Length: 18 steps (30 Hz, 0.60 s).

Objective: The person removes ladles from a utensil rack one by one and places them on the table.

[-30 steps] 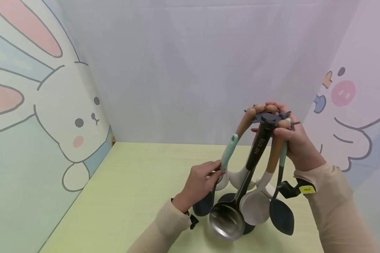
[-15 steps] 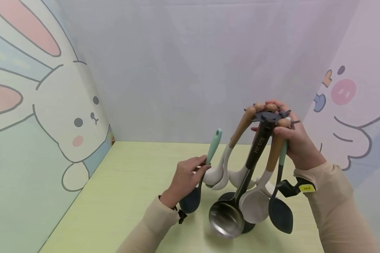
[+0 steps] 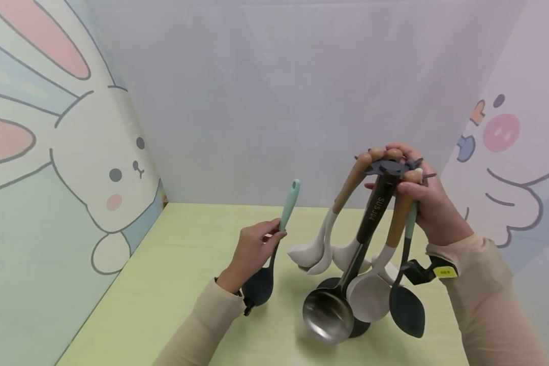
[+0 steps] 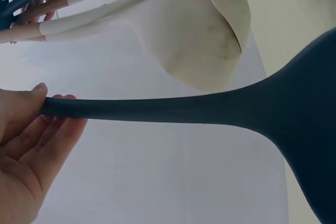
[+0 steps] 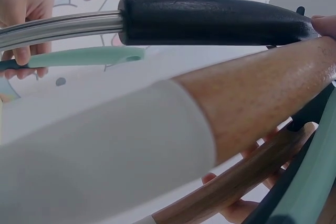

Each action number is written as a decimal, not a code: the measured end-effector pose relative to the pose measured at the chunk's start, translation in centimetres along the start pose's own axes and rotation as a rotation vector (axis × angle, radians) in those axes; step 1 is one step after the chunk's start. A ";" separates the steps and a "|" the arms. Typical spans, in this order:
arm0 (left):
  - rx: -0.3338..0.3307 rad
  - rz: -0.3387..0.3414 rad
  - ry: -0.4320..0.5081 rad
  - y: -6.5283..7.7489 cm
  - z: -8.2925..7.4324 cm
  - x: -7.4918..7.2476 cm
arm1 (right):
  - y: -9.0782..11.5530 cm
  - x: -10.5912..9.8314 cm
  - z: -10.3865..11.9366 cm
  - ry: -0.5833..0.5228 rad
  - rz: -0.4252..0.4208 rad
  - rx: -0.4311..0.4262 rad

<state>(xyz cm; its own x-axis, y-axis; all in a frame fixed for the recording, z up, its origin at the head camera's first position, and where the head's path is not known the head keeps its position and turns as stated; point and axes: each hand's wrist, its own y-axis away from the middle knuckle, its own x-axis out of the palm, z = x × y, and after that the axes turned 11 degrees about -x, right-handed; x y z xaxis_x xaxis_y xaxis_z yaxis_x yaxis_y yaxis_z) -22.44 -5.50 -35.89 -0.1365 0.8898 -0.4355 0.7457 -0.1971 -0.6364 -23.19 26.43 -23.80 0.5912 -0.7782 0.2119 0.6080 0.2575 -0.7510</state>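
In the head view my left hand point(image 3: 252, 249) pinches a spatula point(image 3: 290, 203) low on its mint-green handle. Its dark, broad head hangs below the hand, left of a utensil rack point(image 3: 390, 166). The left wrist view shows thumb and fingers on the dark shaft point(image 4: 142, 110). My right hand point(image 3: 432, 208) grips the rack's top, its thumb by a wooden handle end. From the rack hang a steel ladle point(image 3: 328, 317) with a black handle, white ladles point(image 3: 306, 252) with wooden handles, a white-headed utensil point(image 3: 369, 299) and a dark turner point(image 3: 407, 311) with a mint handle.
The rack's round dark base point(image 3: 360, 329) stands on a pale yellow-green table point(image 3: 187, 229), partly hidden behind the steel ladle. A grey-white backdrop point(image 3: 274, 101) rises behind, and panels with cartoon animals flank both sides.
My left hand has moved left with the spatula, away from the rack, so the white ladles behind it now show. My right hand has stayed on the rack's top.
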 end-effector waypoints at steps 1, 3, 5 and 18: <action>-0.007 -0.002 -0.008 0.0 0.2 -0.2 | 0.0 0.0 0.0 0.001 0.001 -0.001; -0.015 -0.006 -0.027 0.0 0.5 -0.5 | 0.0 -0.1 0.0 0.001 0.006 0.000; -0.023 -0.006 -0.049 0.0 0.8 -0.9 | 0.0 -0.1 0.0 0.001 0.012 0.001; -0.119 -0.020 -0.159 0.0 2.5 -3.4 | 0.0 -0.2 -0.1 -0.001 0.010 -0.003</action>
<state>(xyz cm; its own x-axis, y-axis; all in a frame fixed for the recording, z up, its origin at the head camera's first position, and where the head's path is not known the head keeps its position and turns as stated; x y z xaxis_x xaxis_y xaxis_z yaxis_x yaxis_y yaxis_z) -23.63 -9.56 -36.03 -0.2463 0.8147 -0.5250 0.8123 -0.1219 -0.5703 -23.40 26.53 -23.91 0.5980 -0.7749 0.2049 0.6004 0.2636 -0.7550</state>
